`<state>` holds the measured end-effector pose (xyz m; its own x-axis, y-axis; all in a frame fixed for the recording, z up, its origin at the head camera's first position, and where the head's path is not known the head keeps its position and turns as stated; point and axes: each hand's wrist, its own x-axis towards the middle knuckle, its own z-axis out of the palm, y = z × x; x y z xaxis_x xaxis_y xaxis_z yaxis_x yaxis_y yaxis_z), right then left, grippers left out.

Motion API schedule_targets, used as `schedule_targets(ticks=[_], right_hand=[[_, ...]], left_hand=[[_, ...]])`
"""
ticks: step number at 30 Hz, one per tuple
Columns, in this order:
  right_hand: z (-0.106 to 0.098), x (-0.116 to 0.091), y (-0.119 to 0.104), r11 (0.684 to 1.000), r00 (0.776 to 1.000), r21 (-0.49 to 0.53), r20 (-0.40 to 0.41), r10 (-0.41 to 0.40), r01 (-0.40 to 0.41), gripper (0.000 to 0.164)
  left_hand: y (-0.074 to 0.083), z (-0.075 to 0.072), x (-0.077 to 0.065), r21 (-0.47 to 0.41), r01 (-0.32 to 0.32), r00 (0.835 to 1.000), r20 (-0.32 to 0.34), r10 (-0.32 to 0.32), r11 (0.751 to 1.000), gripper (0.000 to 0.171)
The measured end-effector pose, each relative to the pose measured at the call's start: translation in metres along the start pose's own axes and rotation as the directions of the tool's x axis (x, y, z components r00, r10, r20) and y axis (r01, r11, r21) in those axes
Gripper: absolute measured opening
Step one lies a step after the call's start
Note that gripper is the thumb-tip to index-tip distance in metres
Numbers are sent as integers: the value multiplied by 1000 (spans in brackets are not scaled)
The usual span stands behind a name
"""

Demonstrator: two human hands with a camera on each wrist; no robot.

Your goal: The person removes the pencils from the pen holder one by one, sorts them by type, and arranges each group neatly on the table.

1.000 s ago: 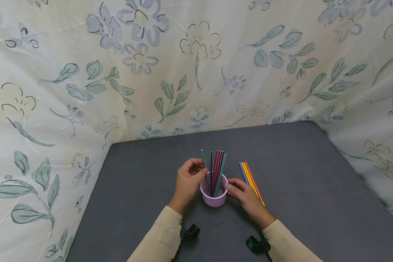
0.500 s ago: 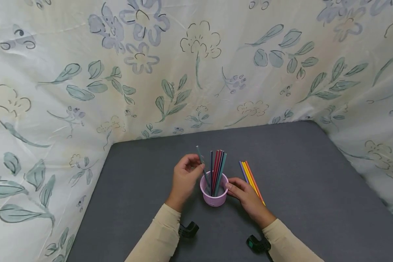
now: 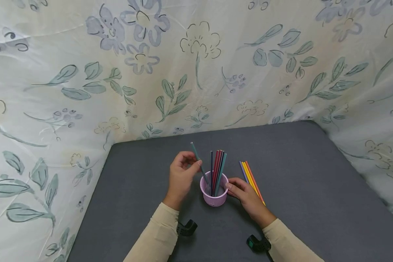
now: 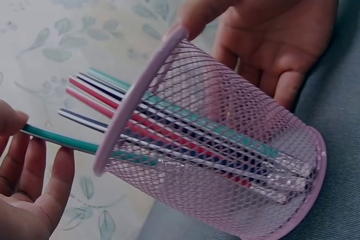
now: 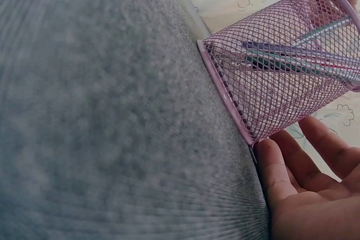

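A slim teal stick (image 4: 79, 144) with a clear lower end has its long axis slanting from inside the pink mesh cup (image 3: 215, 201), over the rim, up to the left, where the left hand (image 3: 182, 176) pinches it. The cup stands upright on the dark table (image 3: 144, 203) with red, dark blue and teal sticks inside, its side gripped by the right hand (image 3: 247, 201), thumb at the rim.

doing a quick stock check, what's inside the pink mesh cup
Red, dark blue and green pens lean in the cup; the left hand pinches another green pen whose lower end is inside. Overlap and mesh hide the exact count and parts of the lower ends.
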<state>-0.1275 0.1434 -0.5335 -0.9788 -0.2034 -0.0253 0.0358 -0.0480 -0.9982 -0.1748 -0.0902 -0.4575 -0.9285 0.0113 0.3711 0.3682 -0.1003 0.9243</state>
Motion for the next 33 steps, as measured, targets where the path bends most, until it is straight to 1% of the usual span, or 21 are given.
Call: schedule_targets(ticks=[9, 18, 23, 30, 33], right_hand=[[-1, 1, 3, 1000, 1000, -9, 9, 1, -1, 39], [-2, 2, 3, 1000, 1000, -7, 18, 5, -5, 39], [-3, 2, 4, 1000, 1000, -4, 17, 6, -6, 39], [-2, 1, 2, 1000, 1000, -6, 14, 4, -4, 38], [-2, 1, 1, 1000, 1000, -3, 17, 0, 0, 39]], left_hand=[[4, -3, 4, -13, -12, 1000, -7, 12, 1000, 22], [11, -4, 6, -27, -27, 999, -20, 26, 999, 23], [16, -7, 7, -29, -28, 999, -36, 27, 999, 22], [23, -12, 8, -9, -10, 998, -70, 10, 1000, 24], [25, -14, 8, -21, -8, 997, -83, 6, 1000, 24]])
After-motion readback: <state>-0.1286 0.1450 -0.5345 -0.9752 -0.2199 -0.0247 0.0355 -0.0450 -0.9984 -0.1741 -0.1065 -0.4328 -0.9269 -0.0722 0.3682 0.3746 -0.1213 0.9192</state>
